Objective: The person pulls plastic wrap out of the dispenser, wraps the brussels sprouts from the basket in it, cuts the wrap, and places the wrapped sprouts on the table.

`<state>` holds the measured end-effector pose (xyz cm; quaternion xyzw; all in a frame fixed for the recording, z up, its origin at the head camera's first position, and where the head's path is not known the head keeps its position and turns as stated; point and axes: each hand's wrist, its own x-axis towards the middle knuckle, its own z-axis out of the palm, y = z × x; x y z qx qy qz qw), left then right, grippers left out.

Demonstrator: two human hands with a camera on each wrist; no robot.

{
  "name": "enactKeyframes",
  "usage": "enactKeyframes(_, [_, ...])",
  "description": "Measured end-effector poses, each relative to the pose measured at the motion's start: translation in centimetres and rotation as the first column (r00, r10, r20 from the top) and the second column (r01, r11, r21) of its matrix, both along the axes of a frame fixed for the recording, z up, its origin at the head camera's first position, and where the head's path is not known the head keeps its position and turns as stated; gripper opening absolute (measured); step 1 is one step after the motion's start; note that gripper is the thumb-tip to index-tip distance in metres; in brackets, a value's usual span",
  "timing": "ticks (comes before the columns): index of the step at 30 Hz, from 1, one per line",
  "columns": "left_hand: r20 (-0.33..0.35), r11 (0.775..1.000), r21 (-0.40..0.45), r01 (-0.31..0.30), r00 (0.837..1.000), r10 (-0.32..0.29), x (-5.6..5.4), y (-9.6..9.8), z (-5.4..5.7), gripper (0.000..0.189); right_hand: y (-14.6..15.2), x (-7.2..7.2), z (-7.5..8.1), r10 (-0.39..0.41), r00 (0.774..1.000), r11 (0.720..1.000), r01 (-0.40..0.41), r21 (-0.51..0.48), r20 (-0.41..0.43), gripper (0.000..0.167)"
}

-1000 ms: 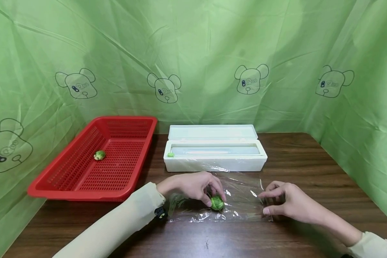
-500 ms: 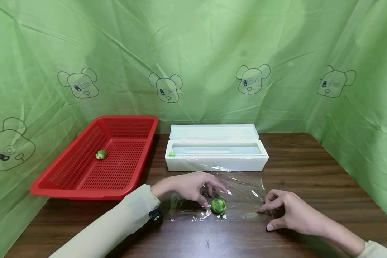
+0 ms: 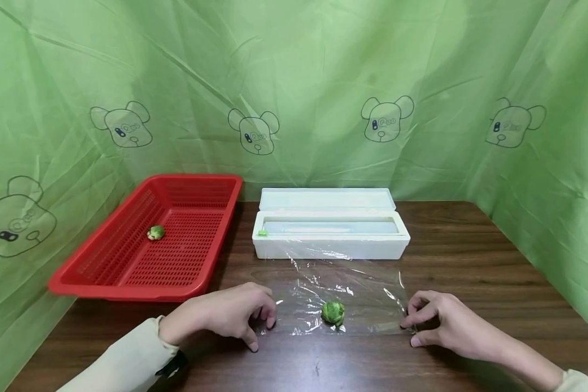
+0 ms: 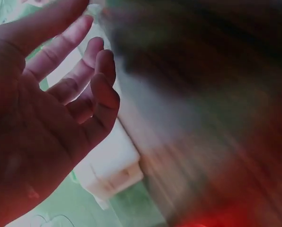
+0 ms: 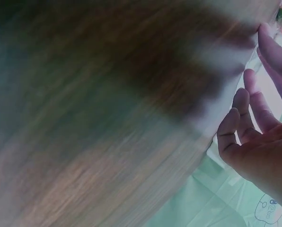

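A green Brussels sprout [image 3: 333,313] rests on a sheet of clear plastic wrap [image 3: 362,305] that stretches forward from a white wrap dispenser [image 3: 330,249], lid raised. My left hand [image 3: 242,313] is at the sheet's front left corner, thumb apart from its bent fingers. In the left wrist view, the left hand's fingers [image 4: 77,80] curve loosely with nothing visible between them. At the sheet's front right corner is my right hand [image 3: 441,324], the wrap's edge near its thumb and index finger, which stand slightly apart. The right wrist view shows its fingers [image 5: 240,109] loosely bent.
A red plastic basket [image 3: 215,245] stands at the left with another Brussels sprout [image 3: 155,233] inside. Dark wooden table surface [image 3: 475,256] extends to the right of the dispenser. A green curtain [image 3: 313,65] hangs behind and along both sides.
My left hand has let go of the Brussels sprout and moved left and toward me to the wrap's corner. My right hand has shifted slightly toward me along the wrap's right edge.
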<state>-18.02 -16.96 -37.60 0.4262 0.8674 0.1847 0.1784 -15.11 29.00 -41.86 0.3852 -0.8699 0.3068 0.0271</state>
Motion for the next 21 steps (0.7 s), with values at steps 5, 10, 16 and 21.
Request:
enactKeyframes(5, [0.045,0.997,0.07,0.021,0.999,-0.025,0.0,-0.6,-0.7,0.028,-0.1,-0.2,-0.1,0.006,1.0,1.0,-0.006,-0.02,-0.008,0.018])
enactKeyframes(10, [0.04,0.991,0.125,0.046,0.998,-0.052,-0.1,-0.8,-1.2,0.026,-0.3,-0.3,-0.2,0.011,0.999,0.999,-0.013,-0.049,-0.032,0.019])
enactKeyframes(16, [0.019,0.985,0.164,0.053,0.998,-0.057,0.0,-1.1,-1.0,0.028,-0.3,-0.3,0.0,0.004,1.0,0.997,-0.006,-0.081,-0.022,0.022])
enactKeyframes(21, [0.032,0.974,0.228,0.007,0.999,-0.015,0.2,-1.9,-1.0,0.027,-0.1,-0.6,0.5,-0.014,0.998,0.994,0.019,-0.104,0.054,0.018])
